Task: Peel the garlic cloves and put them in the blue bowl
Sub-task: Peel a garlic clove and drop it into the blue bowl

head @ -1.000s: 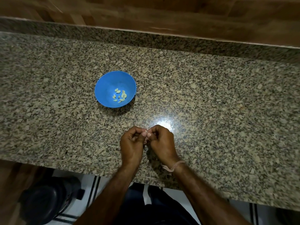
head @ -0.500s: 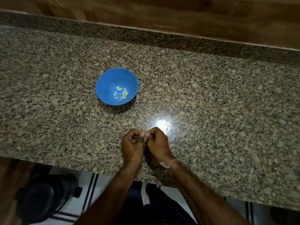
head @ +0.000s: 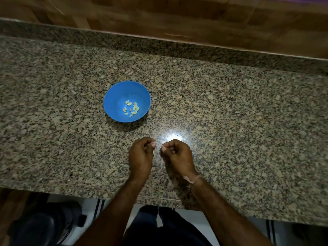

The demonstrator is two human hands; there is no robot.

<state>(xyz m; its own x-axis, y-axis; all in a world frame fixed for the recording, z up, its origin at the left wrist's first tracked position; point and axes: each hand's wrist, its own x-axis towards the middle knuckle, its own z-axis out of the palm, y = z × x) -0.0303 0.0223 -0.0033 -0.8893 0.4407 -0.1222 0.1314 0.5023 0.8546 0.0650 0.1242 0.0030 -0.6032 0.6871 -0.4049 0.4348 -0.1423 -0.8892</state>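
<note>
Peeled cloves (head: pixel 131 109) in blue bowl (head: pixel 115 100), well beyond curled fingers (head: pixel 144 142)

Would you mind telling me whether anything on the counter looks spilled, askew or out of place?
Nothing stands out. The blue bowl sits upright on the counter with peeled cloves inside; the left hand and right hand are curled, apart, nearer the front edge.

single head-worn wide-angle view: it looks forward and steeply down, from close above, onto the granite countertop (head: pixel 239 121). the left hand (head: pixel 141 155) and right hand (head: pixel 177 155) lie just below centre; a wood-grained wall (head: pixel 159 15) lines the top edge.
</note>
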